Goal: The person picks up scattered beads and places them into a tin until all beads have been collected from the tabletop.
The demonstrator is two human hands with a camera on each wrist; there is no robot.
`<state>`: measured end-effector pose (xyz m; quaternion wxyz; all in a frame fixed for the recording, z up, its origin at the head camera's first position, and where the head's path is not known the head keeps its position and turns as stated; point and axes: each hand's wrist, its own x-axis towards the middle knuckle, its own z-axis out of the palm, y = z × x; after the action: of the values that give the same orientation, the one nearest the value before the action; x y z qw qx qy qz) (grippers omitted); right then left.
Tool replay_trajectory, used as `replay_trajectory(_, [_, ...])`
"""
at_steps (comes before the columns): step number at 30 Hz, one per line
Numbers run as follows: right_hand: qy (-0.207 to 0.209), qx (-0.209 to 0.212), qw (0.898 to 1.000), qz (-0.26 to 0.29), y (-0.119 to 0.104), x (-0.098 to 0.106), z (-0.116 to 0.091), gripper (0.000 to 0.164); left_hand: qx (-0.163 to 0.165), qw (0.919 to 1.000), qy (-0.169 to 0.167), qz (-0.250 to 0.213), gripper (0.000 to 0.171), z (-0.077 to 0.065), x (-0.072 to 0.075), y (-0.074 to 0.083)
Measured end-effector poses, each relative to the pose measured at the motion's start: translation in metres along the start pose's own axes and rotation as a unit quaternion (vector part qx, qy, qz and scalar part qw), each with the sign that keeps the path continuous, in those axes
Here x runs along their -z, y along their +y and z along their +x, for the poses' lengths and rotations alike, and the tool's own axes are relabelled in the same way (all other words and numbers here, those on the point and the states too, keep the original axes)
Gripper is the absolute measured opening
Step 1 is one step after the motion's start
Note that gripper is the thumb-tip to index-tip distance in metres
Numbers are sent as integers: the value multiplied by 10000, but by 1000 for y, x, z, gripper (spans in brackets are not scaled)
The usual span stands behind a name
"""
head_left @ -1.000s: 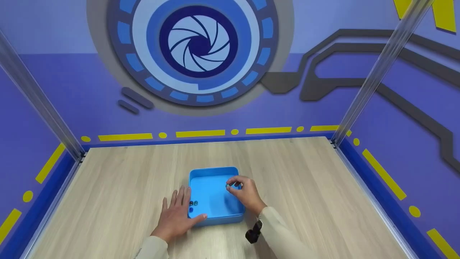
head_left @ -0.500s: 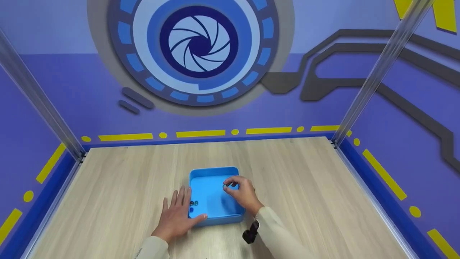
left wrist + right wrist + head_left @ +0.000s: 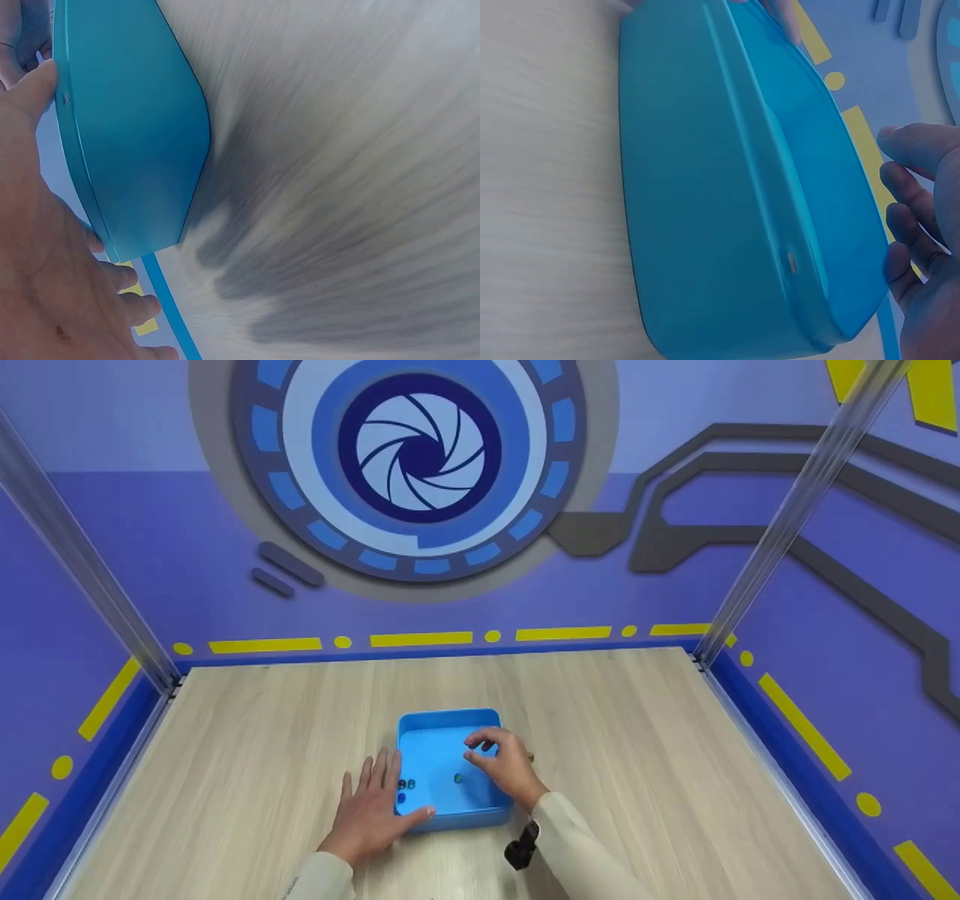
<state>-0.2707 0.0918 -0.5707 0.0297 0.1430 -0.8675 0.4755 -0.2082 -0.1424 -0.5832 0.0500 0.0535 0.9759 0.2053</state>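
Marbles (image 3: pixel 401 797) — three of them — cluster by the left wall of the blue tray (image 3: pixel 431 751), while a green marble (image 3: pixel 458 778) lies alone nearer its middle. From my remote station, I judge the raised sides keep them from rolling off. The left hand (image 3: pixel 367 813) rests straight-fingered against the tray, thumb over the near rim, probably steadying it. The right hand (image 3: pixel 511 769) hangs above — thumb and fingers parted, grasping nothing I can see.

The head view looks forward and down over the surface (image 3: pixel 637 772); both wrist views face the blue box (image 3: pixel 469 819) from close beside, which all three share.
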Motion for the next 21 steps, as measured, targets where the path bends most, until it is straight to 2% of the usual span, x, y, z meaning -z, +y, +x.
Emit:
replay_trajectory(3, [39, -81, 9999, -124, 1, 1, 0, 17, 30, 10000, 1, 45, 111, 0, -1, 1])
replay_trajectory(10, [109, 3, 9999, 28, 5, 6, 1, 18, 66, 10000, -8, 54, 113, 1, -1, 2])
replay_trajectory(17, [114, -171, 9997, 125, 7, 13, 2, 19, 87, 10000, -44, 12, 114, 0, 0, 2])
replay_trajectory(21, [148, -136, 9997, 154, 9, 16, 0, 19, 84, 9999, -24, 53, 113, 1, -1, 2])
